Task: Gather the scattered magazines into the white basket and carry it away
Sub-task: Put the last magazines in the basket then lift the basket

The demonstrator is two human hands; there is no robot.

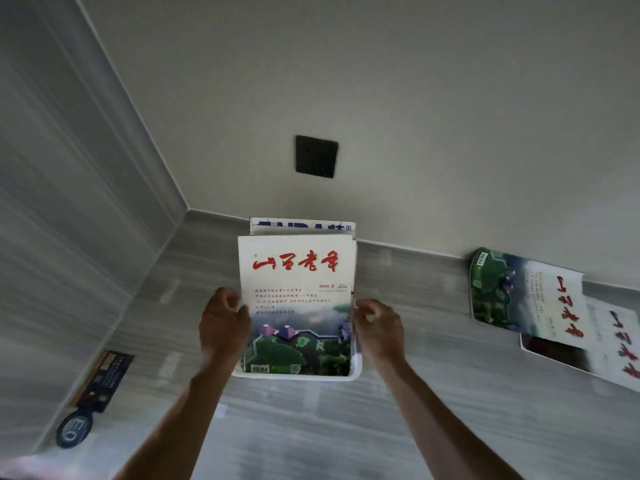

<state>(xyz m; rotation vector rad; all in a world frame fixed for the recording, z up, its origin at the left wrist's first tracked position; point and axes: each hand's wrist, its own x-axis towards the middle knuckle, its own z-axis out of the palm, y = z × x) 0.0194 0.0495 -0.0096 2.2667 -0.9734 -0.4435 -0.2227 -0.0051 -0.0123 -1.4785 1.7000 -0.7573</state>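
Note:
A white basket [356, 370] stands on the grey floor near the wall, mostly hidden by the magazines in it. The front magazine [298, 292] has a white cover with red characters and a green landscape. Behind it a second magazine [301, 226] with blue lettering sticks up. My left hand [223, 323] pinches the front magazine's left edge. My right hand [379, 325] pinches its right edge. Two more magazines lie on the floor at the right: one [526, 296] overlapping another [616, 344].
A dark booklet [104, 379] and a round blue object [74, 429] lie along the left wall. A black wall plate [317, 156] sits above the basket. The basket stands close to the room corner.

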